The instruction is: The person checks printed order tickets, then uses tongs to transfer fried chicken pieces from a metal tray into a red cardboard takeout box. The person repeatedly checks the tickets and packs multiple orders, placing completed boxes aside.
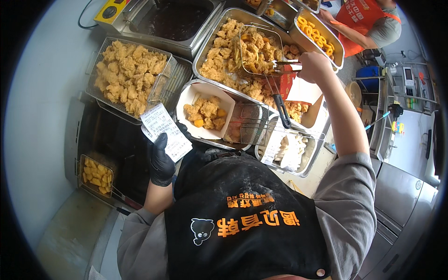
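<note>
My left hand [163,162], in a black glove, grips printed paper slips [167,132] beside an open paper box [226,120] that holds fried chicken pieces. Bare, my right hand [315,66] is closed around dark tongs [288,66], whose tips reach the fried food in a wire strainer basket [241,47]. That strainer, with a black handle [281,111], rests over a large metal tray [198,63] of fried chicken. A red and white paper container [297,85] lies below the tongs on the tray's right part.
A heaped wire basket of fried chicken [129,75] stands at left, below a fryer [168,19]. Lower left is a basket of fried pieces [97,175]. A ring-filled metal tray [315,35] is at upper right, near a co-worker in a red apron [357,21]. White strips fill a tray [292,148].
</note>
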The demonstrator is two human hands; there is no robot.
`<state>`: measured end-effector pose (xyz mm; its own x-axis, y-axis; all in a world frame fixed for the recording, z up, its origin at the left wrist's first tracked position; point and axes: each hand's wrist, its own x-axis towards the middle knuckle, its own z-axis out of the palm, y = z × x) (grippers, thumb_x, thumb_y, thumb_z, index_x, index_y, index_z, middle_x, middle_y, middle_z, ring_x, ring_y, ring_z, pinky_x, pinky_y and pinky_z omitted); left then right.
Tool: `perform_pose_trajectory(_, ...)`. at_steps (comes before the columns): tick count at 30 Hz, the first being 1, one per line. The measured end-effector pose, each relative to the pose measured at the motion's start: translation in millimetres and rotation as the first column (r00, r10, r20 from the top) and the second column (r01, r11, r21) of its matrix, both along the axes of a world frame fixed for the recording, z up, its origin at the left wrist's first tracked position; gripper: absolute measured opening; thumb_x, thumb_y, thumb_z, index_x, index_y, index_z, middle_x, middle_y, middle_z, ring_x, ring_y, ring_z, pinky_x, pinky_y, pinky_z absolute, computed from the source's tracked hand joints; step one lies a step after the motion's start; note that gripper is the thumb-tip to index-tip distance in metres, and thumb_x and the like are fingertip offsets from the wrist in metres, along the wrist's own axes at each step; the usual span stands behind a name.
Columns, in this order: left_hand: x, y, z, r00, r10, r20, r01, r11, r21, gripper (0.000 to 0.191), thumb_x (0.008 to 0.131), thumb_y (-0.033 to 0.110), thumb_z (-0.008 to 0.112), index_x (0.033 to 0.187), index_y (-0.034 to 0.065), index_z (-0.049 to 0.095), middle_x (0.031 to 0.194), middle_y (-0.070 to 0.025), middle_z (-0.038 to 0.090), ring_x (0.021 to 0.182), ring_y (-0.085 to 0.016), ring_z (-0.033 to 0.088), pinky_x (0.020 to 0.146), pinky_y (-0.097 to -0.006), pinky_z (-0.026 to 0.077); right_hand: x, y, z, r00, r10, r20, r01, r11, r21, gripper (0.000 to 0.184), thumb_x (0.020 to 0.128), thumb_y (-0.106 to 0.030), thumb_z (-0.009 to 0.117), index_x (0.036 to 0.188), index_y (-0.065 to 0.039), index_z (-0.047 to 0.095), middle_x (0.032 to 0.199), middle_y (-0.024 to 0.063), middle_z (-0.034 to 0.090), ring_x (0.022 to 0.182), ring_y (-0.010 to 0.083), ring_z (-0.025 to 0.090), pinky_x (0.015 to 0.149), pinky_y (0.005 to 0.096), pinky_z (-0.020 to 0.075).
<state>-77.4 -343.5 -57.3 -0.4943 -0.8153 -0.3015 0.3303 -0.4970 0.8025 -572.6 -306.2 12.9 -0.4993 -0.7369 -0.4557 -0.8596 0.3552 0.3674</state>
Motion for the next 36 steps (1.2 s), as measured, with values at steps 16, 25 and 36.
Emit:
perform_pose_trajectory(16,-14,-6,11,1.0,-0.021,-0.018,0.021,1.0,0.01,0.066,0.102,0.029,0.052,0.156,-0.0079,0.038,0.121,-0.0226,0.069,0.109,-0.031,0.071,0.098,-0.0427,0.057,6,-37,16,0.995,0.098,0.025,-0.1,0.985,0.137,0.025,0.082,-0.013,0.072,0.103,-0.005,0.081,0.101,0.0183,0.079,0.096,0.0356,0.077,0.08,0.0447,0.0638)
perform_pose_trajectory(25,-25,-17,13,0.98,-0.149,-0.13,0.146,0.989,-0.032,0.06,0.102,0.025,0.053,0.153,-0.0056,0.044,0.126,-0.0227,0.069,0.112,-0.034,0.072,0.099,-0.0459,0.058,104,72,118,0.912,0.062,0.406,0.087,0.936,-0.34,0.045,0.08,-0.005,0.082,0.125,-0.006,0.077,0.09,0.0179,0.075,0.07,0.0202,0.069,0.071,0.0358,0.0541)
perform_pose_trajectory(36,-19,-15,31,0.97,-0.193,-0.147,0.175,0.977,-0.123,0.051,0.103,0.015,0.047,0.151,-0.0051,0.046,0.127,-0.0199,0.07,0.115,-0.026,0.072,0.098,-0.0388,0.06,210,95,28,0.793,0.005,0.609,0.288,0.878,-0.383,0.056,0.08,-0.019,0.088,0.134,-0.008,0.074,0.077,0.0117,0.068,0.069,0.0184,0.063,0.071,0.036,0.0525)
